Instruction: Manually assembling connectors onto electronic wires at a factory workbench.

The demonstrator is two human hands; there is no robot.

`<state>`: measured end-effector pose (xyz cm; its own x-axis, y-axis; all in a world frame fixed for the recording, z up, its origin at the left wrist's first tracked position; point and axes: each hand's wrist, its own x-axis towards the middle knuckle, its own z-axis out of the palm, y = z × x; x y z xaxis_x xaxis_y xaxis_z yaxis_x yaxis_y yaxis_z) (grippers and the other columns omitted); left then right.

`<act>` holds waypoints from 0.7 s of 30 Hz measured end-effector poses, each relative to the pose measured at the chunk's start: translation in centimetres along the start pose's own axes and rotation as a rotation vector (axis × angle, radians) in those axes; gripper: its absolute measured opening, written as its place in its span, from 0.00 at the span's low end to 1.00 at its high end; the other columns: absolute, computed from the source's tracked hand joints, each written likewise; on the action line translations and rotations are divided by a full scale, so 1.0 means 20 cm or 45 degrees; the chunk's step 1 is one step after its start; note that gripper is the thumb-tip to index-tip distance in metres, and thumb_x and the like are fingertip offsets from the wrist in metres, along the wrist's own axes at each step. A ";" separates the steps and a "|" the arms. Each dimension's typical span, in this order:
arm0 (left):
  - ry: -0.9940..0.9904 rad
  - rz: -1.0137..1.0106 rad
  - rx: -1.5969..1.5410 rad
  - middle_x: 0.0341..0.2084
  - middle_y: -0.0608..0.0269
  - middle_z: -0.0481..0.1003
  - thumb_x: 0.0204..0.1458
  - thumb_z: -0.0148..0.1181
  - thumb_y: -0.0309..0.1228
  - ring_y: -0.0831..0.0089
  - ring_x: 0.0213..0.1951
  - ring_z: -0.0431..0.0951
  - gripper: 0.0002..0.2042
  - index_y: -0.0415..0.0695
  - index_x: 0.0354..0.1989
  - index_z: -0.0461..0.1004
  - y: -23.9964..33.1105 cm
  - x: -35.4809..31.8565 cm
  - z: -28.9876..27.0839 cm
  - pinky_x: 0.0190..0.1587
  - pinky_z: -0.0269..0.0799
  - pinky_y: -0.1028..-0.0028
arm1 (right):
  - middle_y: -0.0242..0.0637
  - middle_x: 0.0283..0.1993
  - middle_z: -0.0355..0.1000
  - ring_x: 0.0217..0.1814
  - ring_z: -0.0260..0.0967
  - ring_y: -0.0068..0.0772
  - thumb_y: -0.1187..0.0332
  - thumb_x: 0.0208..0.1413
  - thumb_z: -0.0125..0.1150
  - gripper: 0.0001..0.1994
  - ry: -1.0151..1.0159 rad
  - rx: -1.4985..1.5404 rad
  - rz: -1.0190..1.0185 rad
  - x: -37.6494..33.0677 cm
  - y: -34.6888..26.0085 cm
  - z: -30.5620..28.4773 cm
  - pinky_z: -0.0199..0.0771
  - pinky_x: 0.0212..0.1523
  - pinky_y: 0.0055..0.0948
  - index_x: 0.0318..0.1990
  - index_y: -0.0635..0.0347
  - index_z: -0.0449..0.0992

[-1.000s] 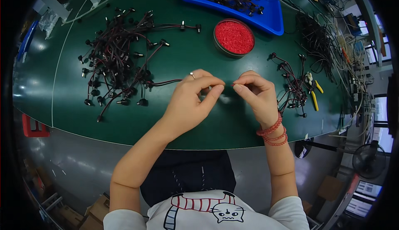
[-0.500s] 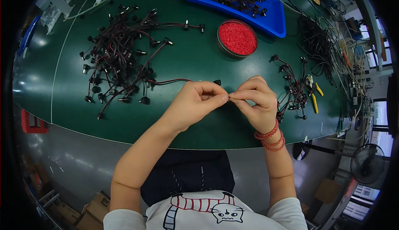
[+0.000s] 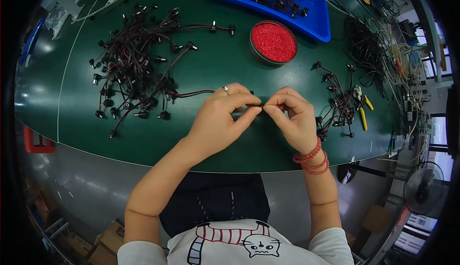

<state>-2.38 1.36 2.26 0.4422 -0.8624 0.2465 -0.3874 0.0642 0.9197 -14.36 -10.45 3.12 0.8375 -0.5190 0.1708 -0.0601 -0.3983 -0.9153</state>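
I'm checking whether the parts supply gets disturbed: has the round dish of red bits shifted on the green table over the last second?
No. The round dish of red bits sits just below the blue tray, as before; only the camera shifted slightly.

Left hand [image 3: 218,121] and right hand [image 3: 292,116] met fingertip to fingertip over the green table [image 3: 201,135], pinching a thin cable [image 3: 191,93], cable pile [image 3: 134,68] at ten o'clock, red-filled round tin [image 3: 273,42] at twelve, blue tray [image 3: 316,18] beyond, yellow-handled cutters [image 3: 362,111] at three.

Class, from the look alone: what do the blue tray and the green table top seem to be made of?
Blue tray: probably moulded plastic, with a uniform bright colour and a smooth rounded rim. Green table top: perhaps a rubbery or vinyl mat, smooth with soft light reflections.
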 end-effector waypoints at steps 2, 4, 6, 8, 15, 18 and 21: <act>0.034 0.078 0.195 0.26 0.63 0.68 0.36 0.59 0.24 0.73 0.28 0.67 0.09 0.39 0.29 0.72 -0.04 0.03 -0.02 0.30 0.63 0.78 | 0.31 0.26 0.64 0.26 0.59 0.18 0.77 0.41 0.57 0.02 0.008 -0.055 0.041 0.02 0.01 0.00 0.59 0.27 0.15 0.23 0.65 0.71; 0.102 0.235 0.591 0.27 0.63 0.67 0.34 0.60 0.26 0.69 0.32 0.66 0.11 0.40 0.30 0.71 -0.08 0.04 -0.03 0.34 0.62 0.74 | 0.31 0.25 0.64 0.26 0.59 0.20 0.77 0.40 0.57 0.02 0.008 -0.190 -0.044 0.04 0.05 0.01 0.59 0.27 0.16 0.23 0.65 0.71; 0.081 0.210 0.601 0.28 0.64 0.67 0.33 0.60 0.27 0.68 0.33 0.66 0.12 0.41 0.31 0.71 -0.10 0.05 -0.02 0.36 0.61 0.73 | 0.32 0.24 0.64 0.26 0.60 0.23 0.77 0.38 0.58 0.02 0.009 -0.445 -0.231 0.08 0.08 0.02 0.60 0.27 0.19 0.23 0.63 0.71; 0.030 0.172 0.614 0.29 0.65 0.66 0.32 0.61 0.29 0.67 0.35 0.64 0.14 0.43 0.31 0.71 -0.13 0.04 -0.01 0.39 0.59 0.70 | 0.33 0.24 0.64 0.27 0.61 0.25 0.77 0.37 0.58 0.03 0.005 -0.505 -0.304 0.10 0.09 0.03 0.60 0.27 0.20 0.23 0.63 0.71; -0.047 0.234 0.693 0.27 0.67 0.66 0.31 0.62 0.30 0.70 0.34 0.64 0.14 0.45 0.30 0.72 -0.17 0.04 -0.01 0.39 0.57 0.71 | 0.35 0.24 0.64 0.28 0.61 0.35 0.76 0.34 0.59 0.05 0.016 -0.664 -0.490 0.11 0.12 0.04 0.62 0.28 0.25 0.23 0.63 0.71; -0.037 0.246 0.691 0.27 0.68 0.66 0.31 0.62 0.30 0.70 0.34 0.64 0.14 0.45 0.30 0.72 -0.16 0.04 0.00 0.39 0.57 0.71 | 0.35 0.24 0.64 0.27 0.62 0.31 0.77 0.36 0.58 0.04 -0.019 -0.696 -0.539 0.12 0.12 0.03 0.62 0.27 0.24 0.23 0.63 0.70; -0.015 0.246 0.667 0.26 0.68 0.66 0.31 0.61 0.29 0.70 0.34 0.64 0.13 0.44 0.30 0.72 -0.15 0.04 0.00 0.39 0.57 0.70 | 0.35 0.27 0.65 0.25 0.61 0.26 0.78 0.38 0.57 0.03 -0.013 -0.561 -0.352 0.09 0.12 0.02 0.62 0.26 0.22 0.23 0.64 0.70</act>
<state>-0.82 0.53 -0.27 0.3155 -0.8654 0.3893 -0.8122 -0.0340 0.5824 -12.79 -12.06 1.02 0.8596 -0.3427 0.3790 -0.0568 -0.8013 -0.5956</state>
